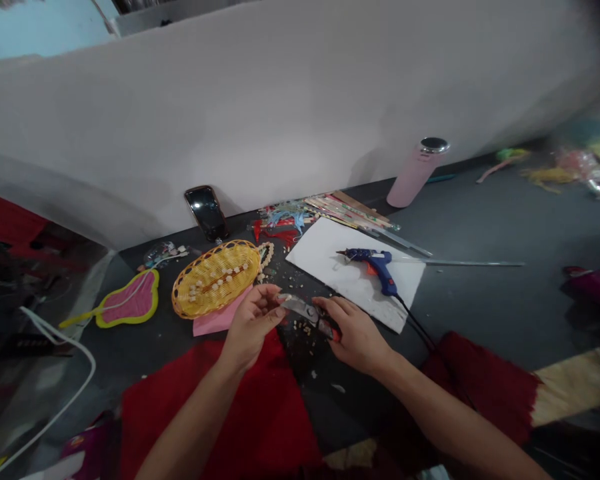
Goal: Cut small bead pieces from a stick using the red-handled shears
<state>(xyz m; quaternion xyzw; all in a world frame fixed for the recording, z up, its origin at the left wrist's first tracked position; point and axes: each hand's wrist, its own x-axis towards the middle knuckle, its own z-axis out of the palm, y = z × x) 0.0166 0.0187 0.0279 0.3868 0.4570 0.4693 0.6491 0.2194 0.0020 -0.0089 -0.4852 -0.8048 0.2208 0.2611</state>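
Note:
My right hand is wrapped round the red-orange handles of a pair of cutters with broad metal blades. The blades point left, toward my left hand. Its thumb and fingers are pinched at the blade tips, on something too small to make out. Just left of that hand, a yellow woven basket holds short pieces with small pale flowers or beads. It rests partly on a pink sheet. Tiny pale bits are scattered on the dark tabletop below the cutters.
A blue glue gun lies on a white board, its cord trailing right. Behind are packaged sticks, red tassels, a propped phone and a pink bottle. Red cloth covers the front; a pink-yellow paddle lies left.

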